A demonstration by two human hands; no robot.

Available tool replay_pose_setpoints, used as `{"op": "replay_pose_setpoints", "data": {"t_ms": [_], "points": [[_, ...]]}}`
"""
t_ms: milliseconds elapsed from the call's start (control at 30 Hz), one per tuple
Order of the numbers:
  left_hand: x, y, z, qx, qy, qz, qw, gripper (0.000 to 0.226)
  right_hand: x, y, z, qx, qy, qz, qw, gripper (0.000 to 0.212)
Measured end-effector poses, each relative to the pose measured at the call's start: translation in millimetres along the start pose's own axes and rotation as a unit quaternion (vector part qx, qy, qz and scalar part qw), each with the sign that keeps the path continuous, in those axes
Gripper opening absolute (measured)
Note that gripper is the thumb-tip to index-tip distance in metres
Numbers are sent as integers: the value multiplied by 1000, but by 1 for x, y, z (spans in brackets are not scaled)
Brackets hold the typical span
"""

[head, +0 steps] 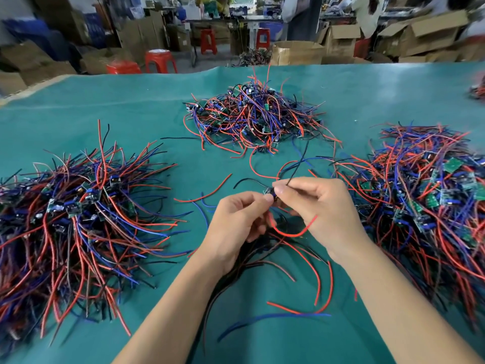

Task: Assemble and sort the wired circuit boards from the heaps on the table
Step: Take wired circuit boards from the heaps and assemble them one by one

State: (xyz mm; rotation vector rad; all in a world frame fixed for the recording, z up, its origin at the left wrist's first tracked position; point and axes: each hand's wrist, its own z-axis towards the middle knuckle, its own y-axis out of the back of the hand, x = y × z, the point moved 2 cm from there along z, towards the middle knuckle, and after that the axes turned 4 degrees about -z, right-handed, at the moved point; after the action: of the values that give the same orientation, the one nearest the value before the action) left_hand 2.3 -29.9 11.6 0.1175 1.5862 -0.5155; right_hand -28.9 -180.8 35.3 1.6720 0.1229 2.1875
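Both hands meet over the middle of the green table [131, 106]. My left hand [236, 222] and my right hand [322, 206] pinch one small wired circuit board [270, 193] between their fingertips. Red, black and blue wires hang from it; a red wire [291, 233] loops under my right hand. Three heaps of wired boards surround the hands: a left heap [78, 219], a far heap [254, 116] and a right heap [433, 193]. The board itself is mostly hidden by my fingers.
Loose red, blue and black wires [301, 306] lie on the cloth between my forearms. Another small wire heap [477, 88] sits at the far right edge. Beyond the table stand red stools [157, 60], cardboard boxes [296, 52] and people at a bench.
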Motion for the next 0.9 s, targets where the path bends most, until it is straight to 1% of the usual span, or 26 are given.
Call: {"op": "replay_pose_setpoints", "data": {"t_ms": [100, 167, 233, 267, 333, 400, 433, 500, 567, 633, 700, 733, 800, 900], "points": [[-1, -1, 0, -1, -13, -15, 1000, 37, 0, -3, 0, -10, 3, 52, 999, 21], [-1, 0, 0, -9, -17, -27, 999, 37, 1, -5, -1, -6, 12, 59, 998, 20], [-1, 1, 1, -22, -8, -66, 998, 30, 3, -8, -3, 9, 20, 48, 999, 20], [-1, 2, 2, -31, -1, -96, 995, 27, 4, -10, -5, 22, 22, 32, 999, 24], [0, 5, 4, -48, 10, -147, 988, 27, 5, -14, -7, 68, 29, -20, 997, 42], [1, 7, 6, -55, 16, -173, 983, 36, 7, -15, -7, 123, 40, -60, 990, 62], [1, 8, 5, -55, 18, -180, 982, 41, 7, -13, -6, 150, 40, -59, 986, 68], [1, 7, 5, -56, 19, -180, 982, 42, 6, -9, -5, 176, 26, -20, 984, 71], [1, 8, 6, -54, 22, -159, 986, 30, 2, -3, -3, 143, -14, 34, 989, 62], [2, 7, 6, -38, 23, -128, 991, 21, 0, 1, 0, 68, -42, 53, 995, 42], [3, 5, 5, -14, 12, -89, 996, 20, -4, 0, 1, 12, -41, 41, 998, 21], [3, 4, 4, -2, 4, -66, 998, 20, -6, -2, 1, 9, -32, 25, 999, 17], [2, 3, 2, 19, -10, -30, 999, 22, -7, -7, -1, 28, -13, -18, 999, 15], [3, 4, 1, 17, -17, 4, 1000, 23, -8, -7, -1, 23, -3, -20, 1000, 6]]}}
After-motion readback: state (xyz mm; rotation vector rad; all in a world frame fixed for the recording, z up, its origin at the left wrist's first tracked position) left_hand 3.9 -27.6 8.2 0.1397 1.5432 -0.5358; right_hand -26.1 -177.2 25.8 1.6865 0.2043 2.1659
